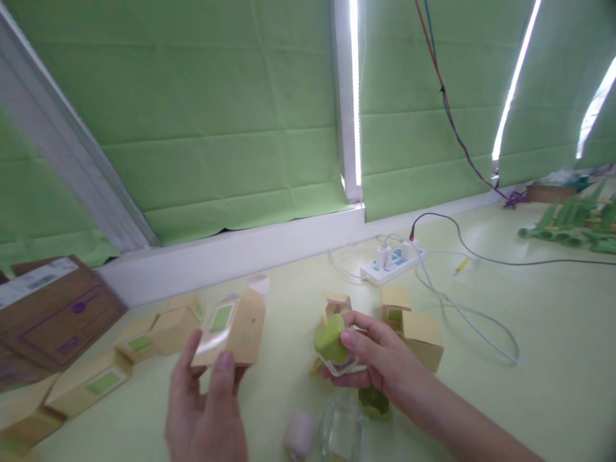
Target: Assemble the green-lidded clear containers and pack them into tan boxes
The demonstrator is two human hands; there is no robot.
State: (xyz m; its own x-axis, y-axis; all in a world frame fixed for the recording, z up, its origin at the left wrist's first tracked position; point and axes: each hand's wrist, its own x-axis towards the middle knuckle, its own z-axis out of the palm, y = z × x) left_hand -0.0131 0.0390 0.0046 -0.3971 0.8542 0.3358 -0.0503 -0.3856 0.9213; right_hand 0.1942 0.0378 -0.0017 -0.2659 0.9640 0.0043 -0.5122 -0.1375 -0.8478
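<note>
My left hand grips a small tan cardboard box by its lower end. A green label shows on the box, and its far flap stands up. My right hand holds a rounded green piece with a whitish edge between thumb and fingers. Its underside is partly covered by the fingers. Just behind it is an open-flapped tan carton. Below my right hand lie a dark green cup-like piece, a clear container and a blurred pale object.
Several tan boxes line the left side, before a large brown carton. Two more small boxes stand right of my right hand. A white power strip with trailing cables sits behind. Green tubular pieces lie far right.
</note>
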